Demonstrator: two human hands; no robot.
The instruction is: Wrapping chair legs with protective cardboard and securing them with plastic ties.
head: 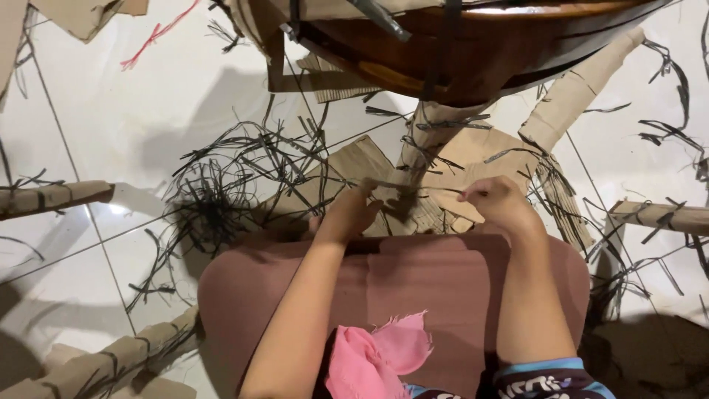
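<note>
My left hand (351, 212) and my right hand (497, 201) are held out in front of my lap, over a brownish-pink cloth (413, 288). Between them runs a thin dark strip (419, 188), pinched at each end by the fingers. Under the hands lie pieces of corrugated cardboard (362, 166) on the white tiled floor. A tangle of black plastic strips (221, 192) is spread to the left of my left hand.
A dark wooden piece of furniture (473, 44) wrapped partly in cardboard looms at the top. Cardboard-wrapped legs lie at the left (52, 198), bottom left (111, 362) and right (661, 216). A pink cloth (373, 355) sits near my chest. A red string (155, 33) lies top left.
</note>
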